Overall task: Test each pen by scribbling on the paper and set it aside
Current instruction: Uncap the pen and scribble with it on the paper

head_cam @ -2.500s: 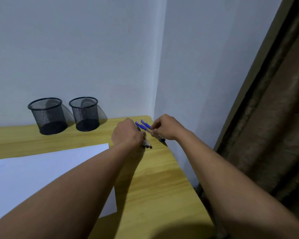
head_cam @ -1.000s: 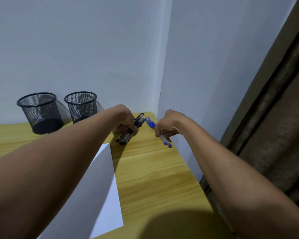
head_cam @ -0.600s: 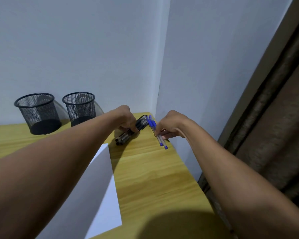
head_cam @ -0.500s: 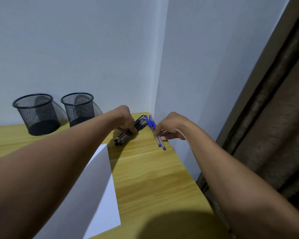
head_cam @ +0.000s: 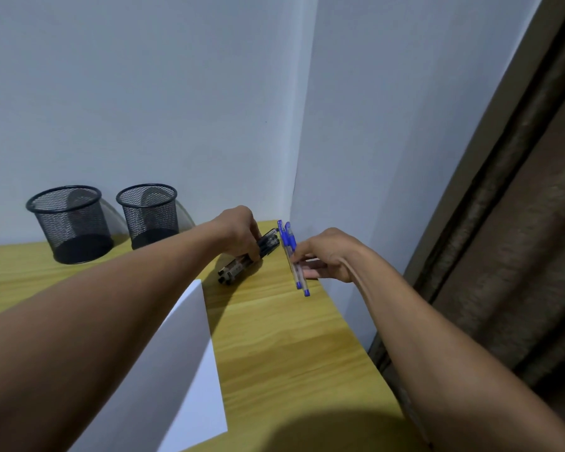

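My left hand (head_cam: pixel 238 231) grips a bundle of black pens (head_cam: pixel 242 264) low over the far right corner of the wooden desk (head_cam: pixel 291 337); the bundle's lower end touches or nearly touches the wood. Just to the right, my right hand (head_cam: pixel 327 254) pinches a few blue-capped pens (head_cam: pixel 292 256), their tips pointing down toward the desk beside the wall. A white sheet of paper (head_cam: pixel 190 370) lies at the lower left, partly hidden under my left forearm.
Two black mesh pen cups (head_cam: pixel 69 223) (head_cam: pixel 149 215) stand at the back of the desk against the white wall. A second wall closes the desk's right side, and a brown curtain (head_cam: pixel 509 239) hangs further right.
Both hands have separated the pens into a black bundle and a blue bundle and lowered them toward the desk corner. The black bundle now sits lower against the wood.
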